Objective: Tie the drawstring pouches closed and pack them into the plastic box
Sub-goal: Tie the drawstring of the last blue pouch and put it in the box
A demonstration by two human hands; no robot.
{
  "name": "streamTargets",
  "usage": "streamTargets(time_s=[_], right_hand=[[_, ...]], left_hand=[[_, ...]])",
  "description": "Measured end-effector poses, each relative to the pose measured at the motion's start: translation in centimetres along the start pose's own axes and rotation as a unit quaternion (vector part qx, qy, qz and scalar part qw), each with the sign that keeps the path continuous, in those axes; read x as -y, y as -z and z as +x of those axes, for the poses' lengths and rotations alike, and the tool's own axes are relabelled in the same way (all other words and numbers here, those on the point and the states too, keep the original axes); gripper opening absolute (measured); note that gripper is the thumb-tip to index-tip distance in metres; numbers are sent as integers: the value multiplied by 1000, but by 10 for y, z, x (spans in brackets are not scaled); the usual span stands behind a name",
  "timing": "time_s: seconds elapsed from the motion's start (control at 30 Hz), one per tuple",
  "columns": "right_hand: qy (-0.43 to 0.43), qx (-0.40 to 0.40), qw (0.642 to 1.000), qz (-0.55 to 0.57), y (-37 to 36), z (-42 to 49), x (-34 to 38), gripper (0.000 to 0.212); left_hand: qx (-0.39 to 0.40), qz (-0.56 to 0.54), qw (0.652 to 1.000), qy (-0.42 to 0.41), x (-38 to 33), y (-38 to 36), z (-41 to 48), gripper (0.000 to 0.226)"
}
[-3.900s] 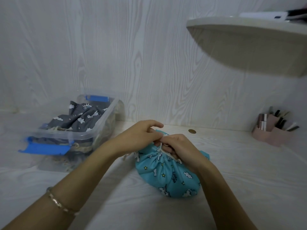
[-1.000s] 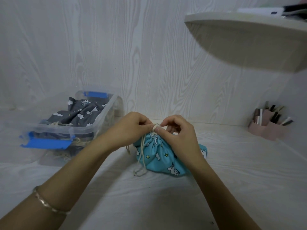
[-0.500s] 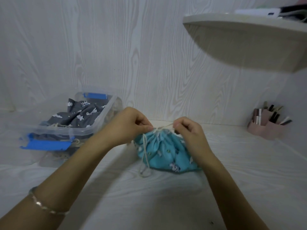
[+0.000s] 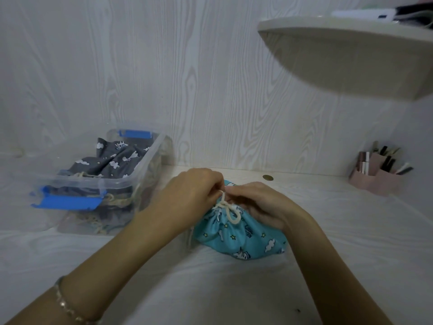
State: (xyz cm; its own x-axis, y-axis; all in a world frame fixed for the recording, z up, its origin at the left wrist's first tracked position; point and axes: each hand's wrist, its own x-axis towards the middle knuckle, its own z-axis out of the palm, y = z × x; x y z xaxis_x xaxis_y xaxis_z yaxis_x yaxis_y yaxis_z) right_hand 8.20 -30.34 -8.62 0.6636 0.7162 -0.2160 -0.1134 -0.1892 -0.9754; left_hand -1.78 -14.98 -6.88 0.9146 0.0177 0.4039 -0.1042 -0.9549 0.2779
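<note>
A turquoise pouch (image 4: 241, 235) printed with unicorns, stars and clouds lies on the white desk, its mouth gathered. A cream drawstring (image 4: 228, 208) forms a loop over the gathered top. My left hand (image 4: 192, 193) pinches the cord at the pouch's mouth. My right hand (image 4: 260, 202) rests on the pouch's upper right, fingers closed at the cord. To the left stands a clear plastic box (image 4: 145, 165) with blue latches; a grey patterned pouch (image 4: 110, 160) lies inside it.
A pink organiser (image 4: 375, 179) with small items stands at the back right. A coin-like disc (image 4: 267, 177) lies near the wall. A rounded shelf (image 4: 351, 52) overhangs the upper right. Bare desk (image 4: 210, 289) stretches in front of the pouch.
My hands, half a second ago spread apart pulling the cord taut, have come together at the pouch's mouth. The cord now lies looped on top and the pouch sits flatter.
</note>
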Motion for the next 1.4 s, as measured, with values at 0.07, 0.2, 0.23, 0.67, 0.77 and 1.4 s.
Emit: streamTargets(time_s=[0.07, 0.2, 0.23, 0.67, 0.77, 1.4], right_hand=[[-23, 19, 1000, 10, -1, -1, 2, 50], [-67, 19, 997, -19, -4, 0, 2, 45], [-76, 16, 997, -25, -3, 1, 1, 44], [-92, 13, 991, -93, -11, 4, 8, 34], [-62, 3, 992, -113, -12, 4, 8, 51], [53, -19, 988, -146, -10, -3, 11, 11]], left_hand=[[-13, 11, 1000, 5, 0, 0, 0, 12], [-49, 39, 998, -4, -1, -3, -4, 16], [-59, 41, 997, -6, -1, -5, -6, 17], [-156, 122, 977, 78, -5, -16, -20, 20], [-153, -2, 979, 135, -1, -11, -19, 20], [96, -371, 923, 32, 18, -12, 3, 51]])
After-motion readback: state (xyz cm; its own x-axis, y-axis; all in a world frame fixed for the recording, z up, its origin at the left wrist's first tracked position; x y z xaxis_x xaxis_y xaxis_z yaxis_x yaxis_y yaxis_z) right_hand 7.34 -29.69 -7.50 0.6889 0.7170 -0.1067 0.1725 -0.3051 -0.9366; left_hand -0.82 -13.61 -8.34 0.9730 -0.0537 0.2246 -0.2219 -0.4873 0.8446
